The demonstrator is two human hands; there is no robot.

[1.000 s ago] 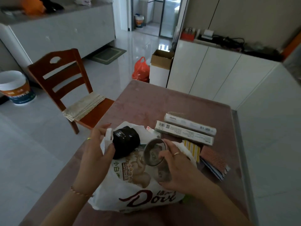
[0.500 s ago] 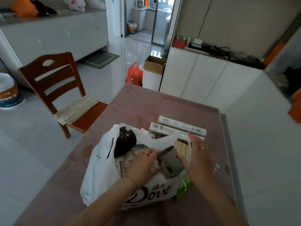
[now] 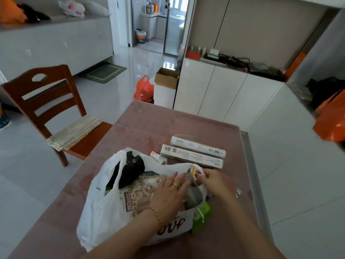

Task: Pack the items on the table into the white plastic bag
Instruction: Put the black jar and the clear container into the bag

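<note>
Single head-worn wide-angle view, looking forward and down from close above the near end of the table (image 3: pixel 141 131); room beyond occupies the upper frame.

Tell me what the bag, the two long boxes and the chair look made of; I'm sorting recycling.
Bag: thin white plastic film, slightly see-through; it crumples and the packets inside show through.
Boxes: probably printed cardboard, matte, with sharp folded edges, barcodes and fine print.
Chair: reddish-brown wood, seemingly varnished, with a light sheen on its slats; a folded pale cloth lies on the seat.
</note>
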